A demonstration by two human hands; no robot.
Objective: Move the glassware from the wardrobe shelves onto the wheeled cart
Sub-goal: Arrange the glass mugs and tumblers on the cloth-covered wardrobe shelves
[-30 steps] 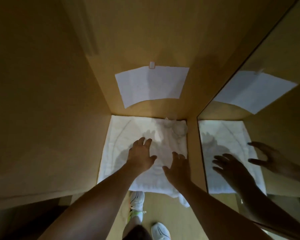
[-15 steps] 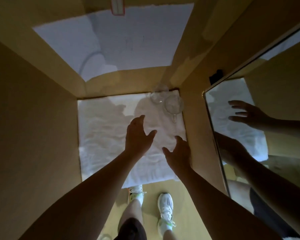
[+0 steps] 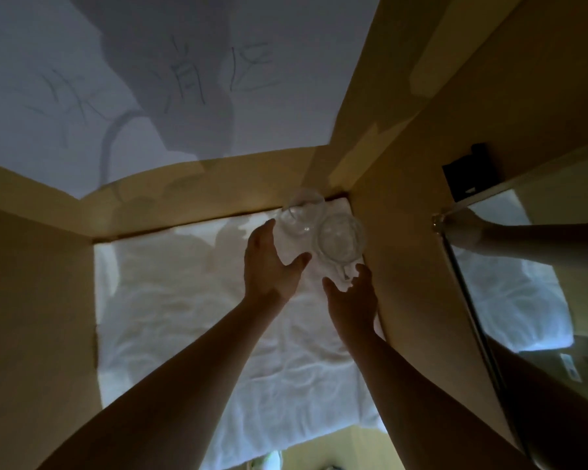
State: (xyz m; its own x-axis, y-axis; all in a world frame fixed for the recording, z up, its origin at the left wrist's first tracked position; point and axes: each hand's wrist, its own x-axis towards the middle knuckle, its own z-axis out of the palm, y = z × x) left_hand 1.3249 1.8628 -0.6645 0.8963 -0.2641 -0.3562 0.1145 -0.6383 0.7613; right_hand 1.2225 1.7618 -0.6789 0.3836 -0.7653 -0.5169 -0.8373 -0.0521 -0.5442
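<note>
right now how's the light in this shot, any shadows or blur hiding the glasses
Head view: dim; hand shadows fall on the white paper sheet on the back wall; wide-angle lens bows the shelf edges; two clear glass cups on the white towel look faint, slightly soft; left hand and right hand are underlit.

Two glasses (image 3: 323, 228) on towel (image 3: 190, 320), back-right shelf corner; hands just before them, left (image 3: 272, 266), right (image 3: 352, 300).

Two clear glasses (image 3: 323, 228), one white towel (image 3: 197, 317), one paper sheet (image 3: 65, 79), two hands (image 3: 272, 269).
</note>
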